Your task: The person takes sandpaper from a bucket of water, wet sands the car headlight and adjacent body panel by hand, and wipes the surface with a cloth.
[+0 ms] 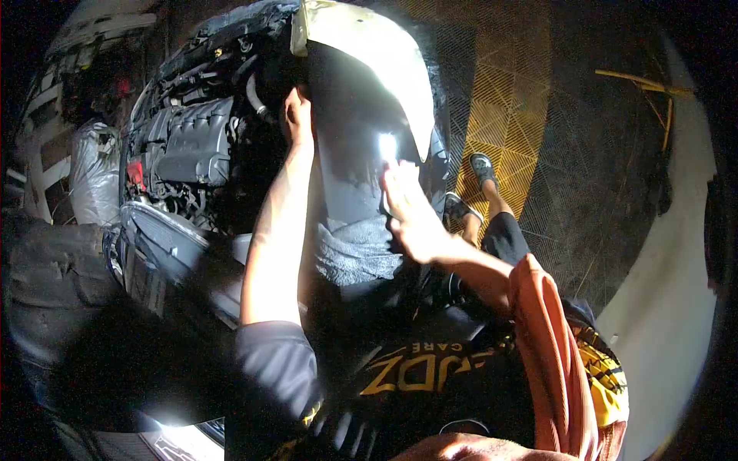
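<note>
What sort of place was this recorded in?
Most likely a car workshop or detailing garage. An engine lies exposed in an open engine bay, the person works at a glossy body panel beside it, and ribbed yellow floor tiles show nearby.

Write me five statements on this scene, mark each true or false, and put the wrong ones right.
1. The right hand is at the dark panel, with a bright spot just beyond its fingertips. True.
2. The left hand lies on the grey towel. False: the left hand is at the panel's edge, on the engine side, beyond the towel.
3. An orange-brown cloth hangs over the person's right shoulder. True.
4. A closed hood hides the engine cover. False: the engine cover is in plain sight.
5. The floor has a yellow strip to the right of the panel in the picture. True.
</note>
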`<state>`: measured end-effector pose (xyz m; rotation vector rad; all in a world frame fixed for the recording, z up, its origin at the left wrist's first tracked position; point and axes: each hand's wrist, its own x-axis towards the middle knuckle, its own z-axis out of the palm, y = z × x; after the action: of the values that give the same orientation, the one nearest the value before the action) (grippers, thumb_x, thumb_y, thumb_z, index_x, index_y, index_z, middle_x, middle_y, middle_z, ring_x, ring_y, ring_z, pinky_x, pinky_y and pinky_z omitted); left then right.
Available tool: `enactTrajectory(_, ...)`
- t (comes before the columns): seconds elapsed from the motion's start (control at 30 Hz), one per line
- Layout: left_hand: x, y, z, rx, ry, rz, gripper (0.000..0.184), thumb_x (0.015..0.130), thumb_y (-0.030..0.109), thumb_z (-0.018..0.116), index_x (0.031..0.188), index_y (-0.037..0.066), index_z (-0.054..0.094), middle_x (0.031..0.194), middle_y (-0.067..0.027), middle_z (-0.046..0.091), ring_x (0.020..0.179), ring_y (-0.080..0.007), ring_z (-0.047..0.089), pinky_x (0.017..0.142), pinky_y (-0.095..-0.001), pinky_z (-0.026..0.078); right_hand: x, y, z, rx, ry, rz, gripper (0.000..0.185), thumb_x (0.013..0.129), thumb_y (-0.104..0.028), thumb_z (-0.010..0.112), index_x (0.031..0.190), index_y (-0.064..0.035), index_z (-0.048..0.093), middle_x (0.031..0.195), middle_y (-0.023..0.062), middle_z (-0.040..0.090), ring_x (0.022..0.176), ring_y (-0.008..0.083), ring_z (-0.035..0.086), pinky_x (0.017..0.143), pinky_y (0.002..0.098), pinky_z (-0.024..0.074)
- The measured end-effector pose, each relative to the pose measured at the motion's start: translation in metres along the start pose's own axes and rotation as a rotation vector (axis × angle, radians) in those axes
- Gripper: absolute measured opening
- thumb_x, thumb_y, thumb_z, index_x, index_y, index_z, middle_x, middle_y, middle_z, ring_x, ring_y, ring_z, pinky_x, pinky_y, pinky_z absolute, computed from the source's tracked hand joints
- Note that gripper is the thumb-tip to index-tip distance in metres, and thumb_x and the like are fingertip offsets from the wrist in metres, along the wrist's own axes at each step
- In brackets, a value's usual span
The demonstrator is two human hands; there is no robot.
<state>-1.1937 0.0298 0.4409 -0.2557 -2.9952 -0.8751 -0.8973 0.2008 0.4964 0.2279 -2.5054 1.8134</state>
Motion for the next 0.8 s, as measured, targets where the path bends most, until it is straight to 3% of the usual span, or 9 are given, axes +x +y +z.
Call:
enactTrajectory(0.17, -0.002, -0.027, 0.016, -0.068, 0.144, 0.068, 0.036, 0.100, 0.036, 0.049, 0.102, 0.003, 0.065, 0.099, -0.0230, 0.066, 0.094, -0.0373, 0.066, 0.074, -0.0391, 0.049, 0.104, 0.037, -0.038, 0.055, 0.081, 0.020, 0.071, 0.091, -0.014, 0.046, 0.153, 0.0064, 0.020, 0.160, 0.0304, 0.017, 0.149, 0.0460, 0.014, 0.123, 0.0485, 0.0131)
enactTrajectory(0.23, 0.001, -0.027, 0.014, -0.053, 0.079, 0.049, 0.037, 0.101, 0.036, 0.049, 0.099, 0.003, 0.065, 0.093, -0.0198, 0.068, 0.089, -0.0295, 0.067, 0.073, -0.0375, 0.049, 0.057, 0.012, -0.021, -0.108, 0.093, 0.021, 0.071, 0.097, -0.028, 0.041, 0.157, 0.0021, 0.015, 0.163, 0.0280, 0.008, 0.152, 0.0415, 0.007, 0.123, 0.0477, 0.0053)
enactTrajectory(0.27, 0.004, -0.022, 0.011, -0.014, 0.016, 0.037, 0.038, 0.101, 0.036, 0.048, 0.096, 0.002, 0.065, 0.088, -0.0177, 0.069, 0.085, -0.0244, 0.067, 0.072, -0.0368, 0.049, 0.022, 0.001, -0.009, 0.039, 0.134, -0.037, 0.075, 0.094, -0.026, 0.047, 0.156, 0.0027, 0.016, 0.163, 0.0281, 0.008, 0.152, 0.0415, 0.005, 0.123, 0.0495, 0.0028)
enactTrajectory(0.37, 0.005, -0.031, 0.014, -0.188, -0.001, 0.001, 0.038, 0.102, 0.035, 0.047, 0.096, 0.001, 0.064, 0.087, -0.0211, 0.066, 0.078, -0.0261, 0.063, 0.070, -0.0362, 0.048, 0.004, -0.004, 0.002, -0.036, 0.006, 0.147, 0.077, 0.097, -0.039, 0.042, 0.156, 0.0030, 0.016, 0.163, 0.0284, 0.008, 0.152, 0.0400, 0.007, 0.123, 0.0504, 0.0042)
enactTrajectory(0.43, 0.004, -0.025, 0.010, -0.184, -0.002, 0.005, 0.038, 0.101, 0.036, 0.048, 0.095, 0.001, 0.063, 0.088, -0.0229, 0.065, 0.076, -0.0277, 0.062, 0.071, -0.0377, 0.047, 0.059, 0.022, -0.023, -0.032, 0.138, -0.100, 0.076, 0.099, -0.042, 0.038, 0.157, 0.0019, 0.015, 0.163, 0.0276, 0.008, 0.151, 0.0406, 0.013, 0.122, 0.0508, 0.0072)
enactTrajectory(0.47, 0.003, -0.018, 0.007, -0.126, 0.006, 0.022, 0.038, 0.100, 0.036, 0.049, 0.094, 0.001, 0.062, 0.089, -0.0236, 0.064, 0.076, -0.0287, 0.062, 0.072, -0.0395, 0.047, 0.083, 0.038, -0.033, 0.058, 0.052, -0.010, 0.073, 0.100, -0.038, 0.036, 0.156, 0.0031, 0.014, 0.163, 0.0266, 0.008, 0.150, 0.0416, 0.017, 0.122, 0.0499, 0.0090)
enactTrajectory(0.5, 0.000, -0.014, 0.004, -0.065, 0.007, 0.039, 0.038, 0.099, 0.037, 0.050, 0.094, 0.001, 0.062, 0.090, -0.0242, 0.064, 0.077, -0.0298, 0.061, 0.073, -0.0412, 0.047, 0.095, 0.037, -0.041, 0.052, 0.051, 0.001, 0.069, 0.096, -0.022, 0.042, 0.154, 0.0069, 0.017, 0.162, 0.0290, 0.012, 0.149, 0.0453, 0.016, 0.123, 0.0495, 0.0123)
enactTrajectory(0.7, -0.002, -0.005, 0.008, 0.007, 0.136, 0.062, 0.036, 0.098, 0.037, 0.050, 0.095, 0.003, 0.060, 0.095, -0.0259, 0.061, 0.082, -0.0403, 0.060, 0.072, -0.0424, 0.047, -0.026, 0.003, 0.018, 0.050, 0.061, -0.001, 0.083, 0.085, -0.019, 0.050, 0.152, 0.0123, 0.012, 0.158, 0.0383, 0.008, 0.147, 0.0557, 0.003, 0.120, 0.0608, 0.0015)
enactTrajectory(0.8, -0.006, 0.001, 0.003, 0.012, 0.043, -0.110, 0.036, 0.096, 0.037, 0.051, 0.091, 0.002, 0.060, 0.095, -0.0251, 0.064, 0.084, -0.0405, 0.062, 0.072, -0.0437, 0.047, 0.064, 0.024, -0.027, 0.048, 0.132, 0.039, 0.081, 0.087, -0.017, 0.055, 0.152, 0.0115, 0.015, 0.156, 0.0399, 0.012, 0.146, 0.0562, 0.008, 0.121, 0.0588, 0.0091)
